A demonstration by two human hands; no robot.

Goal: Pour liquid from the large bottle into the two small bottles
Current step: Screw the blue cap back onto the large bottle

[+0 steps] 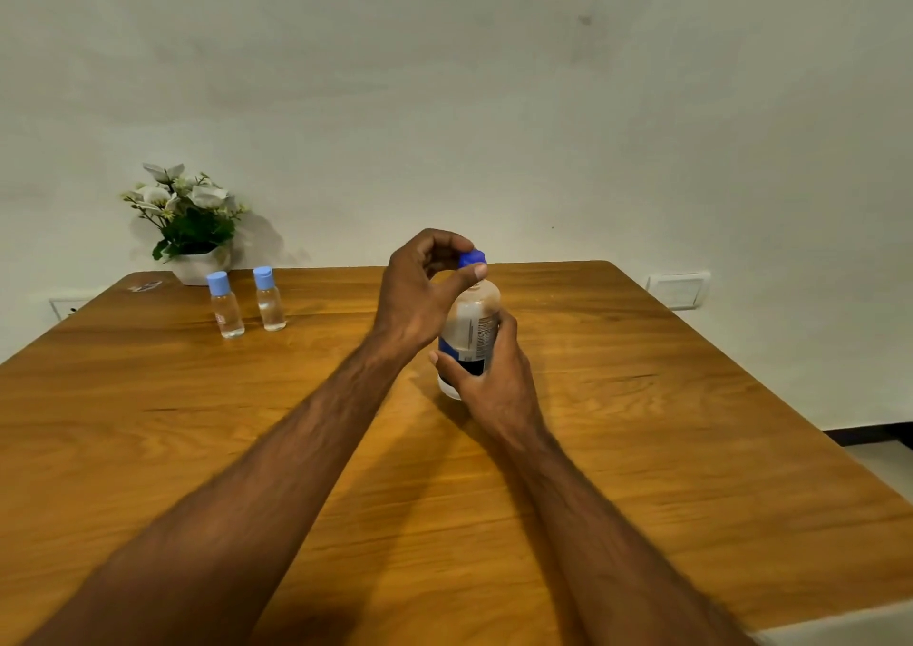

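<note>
Right hand (494, 373) grips clear cylindrical large bottle (472, 329) mid-frame; left hand (420, 289) pinches its blue cap (472, 259). Two small bottles (247, 304) upper left, wood-grain worktop (642, 398).

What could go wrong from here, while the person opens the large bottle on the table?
1. The left hand pinches the blue cap while the right hand grips the large bottle low; a hard twist might tip it and spill liquid.
2. The two small bottles stand far to the left with caps on, so pouring probably needs them opened and brought closer first.
</note>
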